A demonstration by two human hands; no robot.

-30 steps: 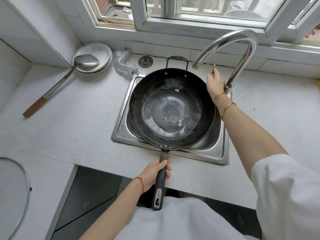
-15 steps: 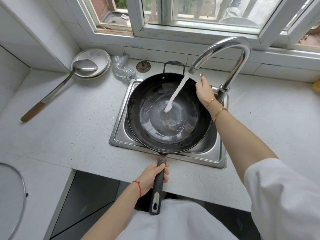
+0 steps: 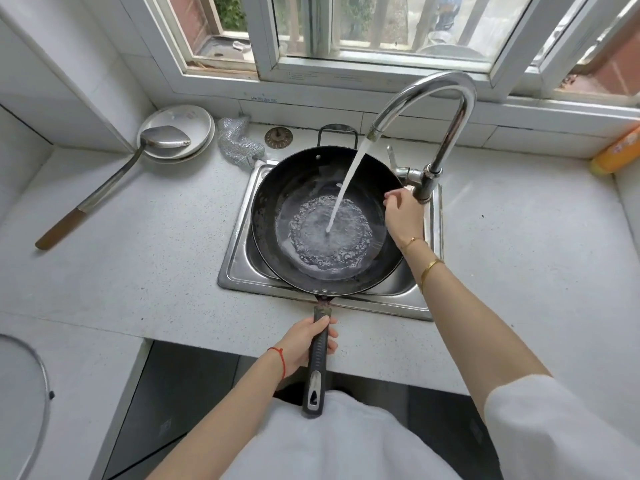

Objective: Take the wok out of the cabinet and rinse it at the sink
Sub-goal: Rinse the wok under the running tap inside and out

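The black wok (image 3: 287,202) sits tilted over the steel sink (image 3: 235,258), its far loop handle pointing at the window. Water pours from the curved faucet (image 3: 446,133) into the wok's middle and pools there, bubbling. My left hand (image 3: 304,341) grips the wok's long black handle (image 3: 317,372) over the counter's front edge. My right hand (image 3: 403,216) hovers at the wok's right rim, just below the faucet lever (image 3: 391,157), with fingers loosely curled and holding nothing.
Stacked white plates (image 3: 194,123) with a metal ladle (image 3: 110,181) lie at the back left. A steel scrubbing cloth (image 3: 239,140) and a drain strainer (image 3: 278,136) lie behind the sink. An orange bottle (image 3: 616,150) lies far right, a glass lid (image 3: 31,393) near left.
The water has started running and now pools in the wok. My right hand has left the faucet lever and dropped to the wok's right rim. My left hand keeps its grip on the handle.
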